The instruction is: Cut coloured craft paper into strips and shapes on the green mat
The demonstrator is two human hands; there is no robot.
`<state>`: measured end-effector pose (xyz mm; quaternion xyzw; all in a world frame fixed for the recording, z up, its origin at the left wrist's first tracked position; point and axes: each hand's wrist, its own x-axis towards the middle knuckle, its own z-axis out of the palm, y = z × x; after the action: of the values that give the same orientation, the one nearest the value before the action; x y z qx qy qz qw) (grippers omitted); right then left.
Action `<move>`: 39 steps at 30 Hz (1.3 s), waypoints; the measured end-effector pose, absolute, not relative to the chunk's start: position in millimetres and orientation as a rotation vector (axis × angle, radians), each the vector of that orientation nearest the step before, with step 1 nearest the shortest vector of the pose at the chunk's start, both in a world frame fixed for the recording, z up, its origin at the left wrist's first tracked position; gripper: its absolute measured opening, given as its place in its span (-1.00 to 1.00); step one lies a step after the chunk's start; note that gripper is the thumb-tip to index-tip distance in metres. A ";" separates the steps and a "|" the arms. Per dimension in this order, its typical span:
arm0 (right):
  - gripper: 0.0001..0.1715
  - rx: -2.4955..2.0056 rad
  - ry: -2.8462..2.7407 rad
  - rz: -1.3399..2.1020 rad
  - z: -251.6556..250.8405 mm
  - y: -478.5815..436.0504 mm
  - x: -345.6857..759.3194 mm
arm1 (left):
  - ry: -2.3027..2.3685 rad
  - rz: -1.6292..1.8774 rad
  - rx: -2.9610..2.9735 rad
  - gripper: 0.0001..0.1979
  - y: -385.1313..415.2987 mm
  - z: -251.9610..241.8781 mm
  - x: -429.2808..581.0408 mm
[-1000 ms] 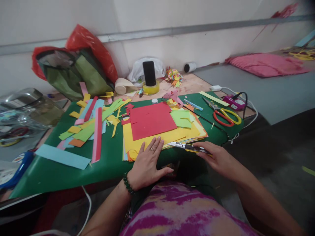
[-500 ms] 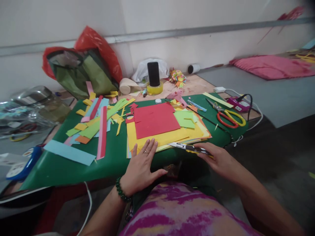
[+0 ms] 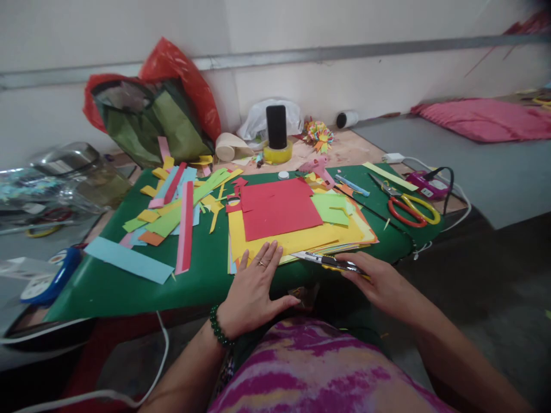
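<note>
My left hand [image 3: 256,289] lies with its fingers stretched out on the front edge of a yellow paper sheet [image 3: 297,236]. That sheet tops a stack of coloured papers, with a red sheet [image 3: 279,211] and light green pieces [image 3: 331,207] on it. In my right hand [image 3: 379,281] is a utility knife [image 3: 329,261], its blade pointing left. The blade tip is at the stack's front edge, a little right of my left fingers. I cannot tell whether it is between the sheets.
Cut paper strips [image 3: 185,226] and a light blue strip [image 3: 129,259] lie to the left on the green mat [image 3: 206,292]. Right of the stack are scissors [image 3: 411,209] and a pink glue gun [image 3: 317,166]. A phone [image 3: 276,127] stands behind, by yellow tape [image 3: 278,154].
The whole scene has shifted slightly right as the view turned a little left. Both hands and the knife keep nearly the same place against the stack.
</note>
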<state>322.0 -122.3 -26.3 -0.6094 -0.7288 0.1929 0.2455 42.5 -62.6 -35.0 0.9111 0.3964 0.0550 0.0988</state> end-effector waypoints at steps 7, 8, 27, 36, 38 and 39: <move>-0.66 -1.635 -2.000 0.559 -24.5 -121.3 310.1 | 1.164 0.139 2.659 0.03 -62.1 -34.6 43.8; -0.65 -1.628 -1.997 0.563 -25.3 -121.3 309.7 | 1.161 0.140 2.654 0.03 -62.0 -34.1 43.7; -0.67 -1.615 -2.010 0.592 -23.9 -120.6 303.5 | 1.282 0.175 2.718 0.00 -64.3 -37.4 17.6; -0.67 -1.596 -2.072 0.607 -20.3 -118.3 286.8 | 1.297 0.170 2.707 0.02 -64.5 -36.8 17.8; -0.67 -1.585 -2.084 0.609 -20.0 -117.7 282.8 | 1.294 0.162 2.694 0.02 -64.5 -36.2 17.9; -0.67 -1.578 -2.087 0.607 -19.9 -117.5 281.0 | 1.291 0.159 2.687 0.02 -64.4 -35.9 17.9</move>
<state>281.0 -117.5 -19.9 -0.5723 -0.7569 0.2202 0.2259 17.9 -64.4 -35.9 0.8973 0.4312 0.0530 0.0783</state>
